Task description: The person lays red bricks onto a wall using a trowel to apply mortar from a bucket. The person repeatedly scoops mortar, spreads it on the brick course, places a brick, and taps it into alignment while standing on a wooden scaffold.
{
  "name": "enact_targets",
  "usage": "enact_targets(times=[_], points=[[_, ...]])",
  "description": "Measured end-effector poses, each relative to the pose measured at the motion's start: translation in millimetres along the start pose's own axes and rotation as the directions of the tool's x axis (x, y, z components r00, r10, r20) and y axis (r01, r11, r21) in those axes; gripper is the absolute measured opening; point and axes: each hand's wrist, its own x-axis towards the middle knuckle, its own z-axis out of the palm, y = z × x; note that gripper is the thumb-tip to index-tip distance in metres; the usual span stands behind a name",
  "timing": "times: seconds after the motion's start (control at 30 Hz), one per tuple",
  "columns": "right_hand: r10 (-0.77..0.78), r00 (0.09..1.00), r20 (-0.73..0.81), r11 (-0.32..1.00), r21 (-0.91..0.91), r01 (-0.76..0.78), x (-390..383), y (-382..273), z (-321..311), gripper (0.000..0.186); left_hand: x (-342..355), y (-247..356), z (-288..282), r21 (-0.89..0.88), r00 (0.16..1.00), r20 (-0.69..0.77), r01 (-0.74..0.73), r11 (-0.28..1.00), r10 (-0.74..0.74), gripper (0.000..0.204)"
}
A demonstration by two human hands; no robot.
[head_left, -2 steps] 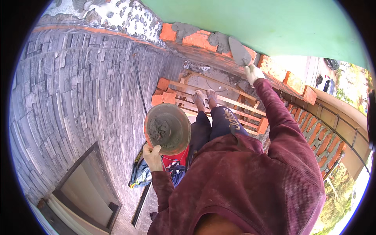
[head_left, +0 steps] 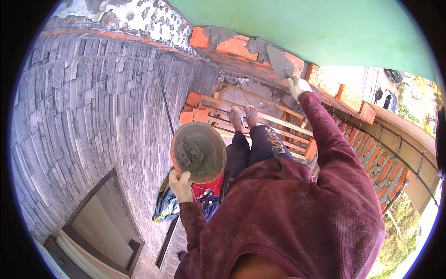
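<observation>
Site: a building under construction or repair, judged to be on a raised level. Evidence: I stand on a platform of wooden slats [head_left: 291, 122] beside a low run of orange bricks [head_left: 237, 47] bedded in wet grey mortar [head_left: 259, 48]; loose bricks [head_left: 200, 115] lie at the platform's edge. I note a bucket [head_left: 215, 160] with more mortar inside, and a trowel [head_left: 279, 61]. Rough brickwork [head_left: 384, 169] shows at right, grey stone-patterned cladding [head_left: 102, 102] at left. Vehicles [head_left: 392, 102] appear small, outdoors, past the bricks.

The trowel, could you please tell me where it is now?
In the head view, the trowel is upper right of centre, held in the right grip over the orange brick row.
</observation>
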Motion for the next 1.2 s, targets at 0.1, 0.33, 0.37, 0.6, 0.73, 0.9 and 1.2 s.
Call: enact_targets(times=[0.1,0.33,0.37,0.6,0.73,0.9,1.2], points=[[0.023,0.998,-0.057,0.993,-0.112,-0.029,30.9,-3.9,9.2,0.057,2.9,24.9,14.7,0.048,1.0,-0.001,0.016,0.999,-0.016,0.014],[0.102,0.991,-0.087,0.994,-0.038,-0.106,-13.0,-20.2,-15.9,0.054,6.4,3.3,-9.3,0.034,0.998,-0.06,-0.004,0.999,0.006,0.015],[0.078,0.996,-0.053,0.996,-0.031,-0.079,-8.2,-28.9,-14.3,0.053,6.0,7.8,-3.1,-0.008,0.999,-0.043,0.023,1.0,-0.023,0.015],[0.092,0.995,0.03,0.995,-0.031,-0.091,55.6,-81.2,18.4,0.057,23.5,25.3,16.2,0.123,0.999,-0.02,-0.034,0.992,0.037,0.025],[0.258,0.96,0.109,0.824,0.493,-0.278,16.4,-28.1,36.4,0.053,20.3,27.3,1.6,0.097,1.0,-0.011,-0.021,0.995,0.022,0.022],[0.359,0.915,0.186,0.245,0.927,-0.284,27.1,-63.7,113.1,0.043,16.6,54.7,33.2,-0.07,0.998,0.054,0.033,0.997,-0.029,0.012],[0.315,0.948,-0.048,0.898,0.337,-0.282,33.3,-87.2,117.4,0.062,33.3,49.0,35.0,0.037,0.992,0.117,-0.041,0.998,0.036,0.011]])
